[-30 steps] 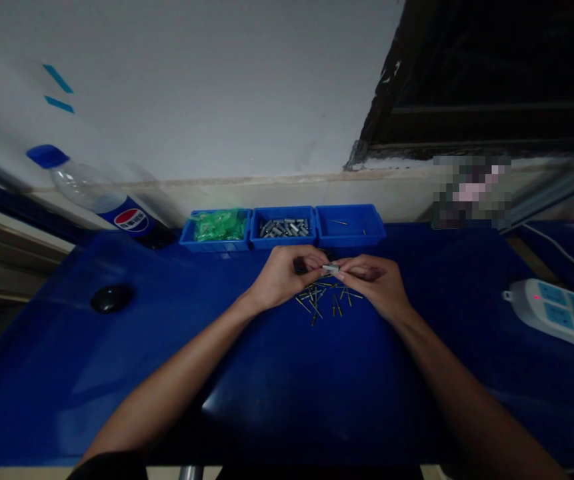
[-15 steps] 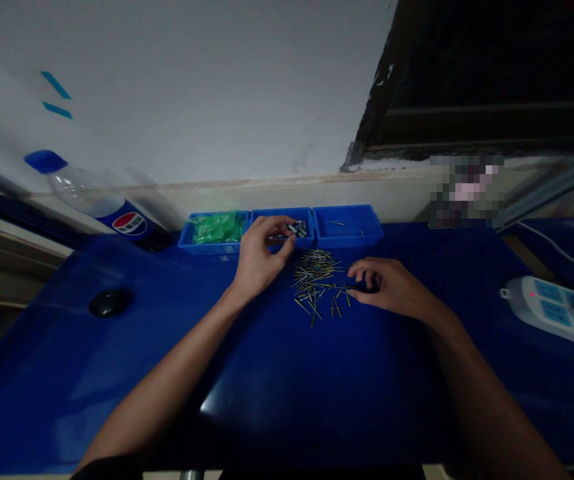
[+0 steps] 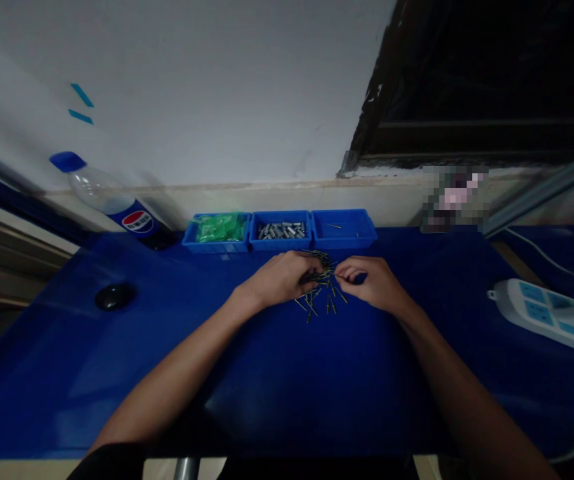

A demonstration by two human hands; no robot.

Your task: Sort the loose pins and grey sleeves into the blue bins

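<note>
Evidently the step in hand is fingertip work at the pin pile [image 3: 325, 272], judged from both hands converging on it. Pile lies on the blue table [image 3: 287, 380], on the person's side of the middle blue bin [image 3: 280, 246] and a little right of it, well short of touching. Left hand [image 3: 287, 277]: near side of the same bin, fingers curled over the pile's left flank; contents of the curl hidden, grasp cannot be told. Right hand [image 3: 371, 283]: farther right of the bin, thumb and forefinger brought together at the pile's right edge; whether a pin sits between them is too small to tell. Next move, in my judgement, calls for a light pinch on 1 shank and a lift clear of its crossed neighbours, which could snag. Orientation: no common axis in the heap; several far pins lie roughly crosswise, parallel to the bin's front wall. The loose pair [image 3: 331, 306] runs mostly away from the bin, thicker brass-coloured ends toward the person; the outlying pin [image 3: 341, 295] slants, its near end to the right. Silver cylinders [image 3: 281, 231] lie jumbled inside the bin, axes mixed; neither hand touches them.
</note>
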